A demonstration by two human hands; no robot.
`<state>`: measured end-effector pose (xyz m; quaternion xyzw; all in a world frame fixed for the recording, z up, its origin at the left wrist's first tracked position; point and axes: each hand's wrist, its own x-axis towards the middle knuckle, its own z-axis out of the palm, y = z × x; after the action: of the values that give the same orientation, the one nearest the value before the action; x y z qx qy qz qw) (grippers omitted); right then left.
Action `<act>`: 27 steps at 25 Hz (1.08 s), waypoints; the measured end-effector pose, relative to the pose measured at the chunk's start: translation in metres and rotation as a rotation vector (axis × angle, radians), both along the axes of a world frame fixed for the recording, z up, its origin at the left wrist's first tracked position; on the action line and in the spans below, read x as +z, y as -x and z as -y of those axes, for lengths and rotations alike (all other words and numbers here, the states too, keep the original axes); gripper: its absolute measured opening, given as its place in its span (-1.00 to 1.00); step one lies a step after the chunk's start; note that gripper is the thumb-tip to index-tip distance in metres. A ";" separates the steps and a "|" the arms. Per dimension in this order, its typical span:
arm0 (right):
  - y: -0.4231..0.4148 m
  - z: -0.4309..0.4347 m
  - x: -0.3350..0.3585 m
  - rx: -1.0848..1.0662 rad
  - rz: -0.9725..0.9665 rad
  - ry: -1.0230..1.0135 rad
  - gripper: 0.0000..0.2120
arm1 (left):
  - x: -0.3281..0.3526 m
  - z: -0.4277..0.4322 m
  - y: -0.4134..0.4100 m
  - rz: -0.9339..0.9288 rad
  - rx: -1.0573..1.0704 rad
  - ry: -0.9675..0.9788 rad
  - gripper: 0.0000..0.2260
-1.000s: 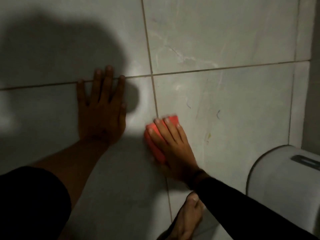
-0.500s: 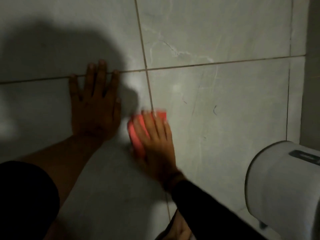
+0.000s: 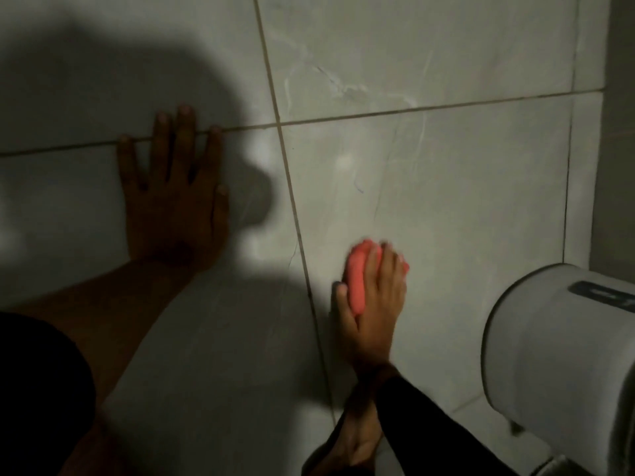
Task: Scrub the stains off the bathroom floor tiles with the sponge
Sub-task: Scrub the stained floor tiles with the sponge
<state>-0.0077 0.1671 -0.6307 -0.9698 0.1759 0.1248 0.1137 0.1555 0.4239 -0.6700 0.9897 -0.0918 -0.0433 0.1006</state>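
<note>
Right hand is gripping the pink sponge, fingers curled over its top, thumb on its left side, pressing it onto the floor tiles just right of the grout line. Left hand is lying flat with fingers spread, holding nothing, fingertips crossing the far grout joint. A bare foot is showing near, under the right sleeve. White round container is sitting at right.

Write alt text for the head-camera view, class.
A right hand presses a red sponge onto a grey floor tile, just right of a grout line. The left hand lies flat, bracing.
</note>
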 end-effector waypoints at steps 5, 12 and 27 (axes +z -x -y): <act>-0.092 0.083 0.004 -0.461 0.092 0.103 -0.27 | -0.006 0.000 0.001 0.021 0.000 -0.007 -0.36; -0.087 0.007 0.003 0.172 0.044 0.007 -0.25 | -0.003 -0.002 0.000 0.004 0.000 -0.004 -0.37; -0.209 0.038 -0.005 -0.093 0.144 0.128 -0.29 | 0.003 0.002 0.000 0.000 0.004 -0.046 -0.33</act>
<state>0.2016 0.1286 -0.6354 -0.9724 0.2196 0.0378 0.0693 0.1559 0.4216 -0.6670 0.9920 -0.0890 -0.0453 0.0777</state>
